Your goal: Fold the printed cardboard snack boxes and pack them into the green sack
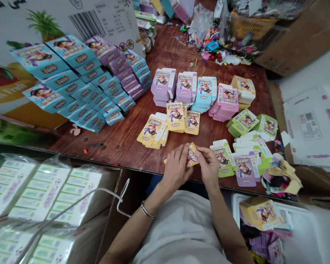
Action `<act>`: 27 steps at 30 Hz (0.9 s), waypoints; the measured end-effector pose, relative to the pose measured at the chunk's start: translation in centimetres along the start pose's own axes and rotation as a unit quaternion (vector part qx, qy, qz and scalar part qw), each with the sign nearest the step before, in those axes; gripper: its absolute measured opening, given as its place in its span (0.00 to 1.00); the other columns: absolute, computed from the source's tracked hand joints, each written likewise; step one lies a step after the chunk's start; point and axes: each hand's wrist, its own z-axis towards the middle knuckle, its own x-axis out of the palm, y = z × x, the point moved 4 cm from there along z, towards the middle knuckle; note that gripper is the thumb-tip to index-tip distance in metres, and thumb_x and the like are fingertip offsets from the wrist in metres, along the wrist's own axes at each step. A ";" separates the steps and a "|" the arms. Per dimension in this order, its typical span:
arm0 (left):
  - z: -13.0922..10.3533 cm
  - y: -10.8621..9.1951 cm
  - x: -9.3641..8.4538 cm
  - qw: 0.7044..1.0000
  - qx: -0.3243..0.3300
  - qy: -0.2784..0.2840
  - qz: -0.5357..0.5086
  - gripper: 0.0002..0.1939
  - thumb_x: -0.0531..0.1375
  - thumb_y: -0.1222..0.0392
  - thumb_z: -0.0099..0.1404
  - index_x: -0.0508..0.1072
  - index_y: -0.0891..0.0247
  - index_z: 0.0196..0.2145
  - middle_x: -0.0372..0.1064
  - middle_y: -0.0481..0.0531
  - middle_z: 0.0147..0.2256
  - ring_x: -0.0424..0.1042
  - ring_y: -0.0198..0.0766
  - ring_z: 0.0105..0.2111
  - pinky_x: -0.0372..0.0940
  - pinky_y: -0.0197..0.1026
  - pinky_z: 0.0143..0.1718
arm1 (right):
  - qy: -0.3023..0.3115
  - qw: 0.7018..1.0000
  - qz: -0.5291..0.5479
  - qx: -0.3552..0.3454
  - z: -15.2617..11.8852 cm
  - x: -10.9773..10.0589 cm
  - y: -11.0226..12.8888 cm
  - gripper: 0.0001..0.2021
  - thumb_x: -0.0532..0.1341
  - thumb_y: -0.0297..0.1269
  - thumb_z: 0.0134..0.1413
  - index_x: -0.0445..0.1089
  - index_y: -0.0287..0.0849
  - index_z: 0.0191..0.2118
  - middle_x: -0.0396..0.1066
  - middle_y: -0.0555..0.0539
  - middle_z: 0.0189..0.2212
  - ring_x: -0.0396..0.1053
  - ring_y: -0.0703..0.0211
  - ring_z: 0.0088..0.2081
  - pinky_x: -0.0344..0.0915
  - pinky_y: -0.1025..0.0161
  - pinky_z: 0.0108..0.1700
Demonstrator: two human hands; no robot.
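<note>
Both hands hold a small yellow carton point(191, 155) between them at the table's front edge. My left hand point(177, 165) covers its left side, with the fingers pressed together over it. My right hand point(209, 163) pinches its right end with thumb and fingers. Just beyond the hands lie flat yellow cartons point(152, 130) in a fanned pile, with another yellow stack point(176, 116) beside them. Green flat cartons point(222, 157) and a purple one point(244, 168) lie right of my right hand.
Blue and purple boxes point(90, 88) are stacked at the left. Carton stacks point(185, 86) line the table's middle. Small toys point(214, 44) and a yellow basket point(250, 27) are at the back. A white bin point(305, 223) stands at lower right, wrapped packs point(41, 190) at lower left.
</note>
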 end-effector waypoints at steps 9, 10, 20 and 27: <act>-0.2 0.2 -0.8 0.999 -0.030 0.024 0.007 0.41 0.57 0.63 0.59 0.45 0.73 0.66 0.63 0.70 0.55 0.66 0.54 0.51 0.61 0.51 0.49 | 0.110 0.993 -0.012 -0.036 -0.5 0.2 -1.1 0.16 0.59 0.41 0.59 0.75 0.45 0.50 0.74 0.44 0.50 0.74 0.53 0.50 0.71 0.53 0.54; -0.2 0.2 -0.7 0.999 -0.030 0.026 0.007 0.42 0.57 0.62 0.60 0.43 0.73 0.67 0.63 0.71 0.56 0.66 0.54 0.51 0.61 0.52 0.49 | 0.121 0.989 -0.036 -0.082 -0.6 0.2 -0.7 0.15 0.59 0.39 0.59 0.74 0.46 0.50 0.74 0.44 0.50 0.73 0.54 0.51 0.70 0.53 0.55; 1.8 1.2 -1.1 0.997 -0.033 -0.027 -0.066 0.42 0.55 0.53 0.67 0.33 0.66 0.68 0.52 0.70 0.63 0.56 0.53 0.63 0.57 0.53 0.58 | -0.007 0.996 -0.067 -0.061 2.3 0.9 -1.5 0.33 0.60 0.44 0.57 0.54 0.38 0.65 0.68 0.37 0.57 0.72 0.55 0.51 0.69 0.56 0.53; 4.1 11.6 -3.7 0.948 -0.299 -0.109 0.003 0.39 0.56 0.46 0.66 0.51 0.73 0.65 0.56 0.72 0.62 0.57 0.57 0.62 0.55 0.57 0.60 | -0.019 0.979 -0.191 -0.074 14.3 3.1 -2.1 0.29 0.55 0.46 0.56 0.63 0.30 0.58 0.72 0.34 0.50 0.71 0.49 0.48 0.66 0.50 0.52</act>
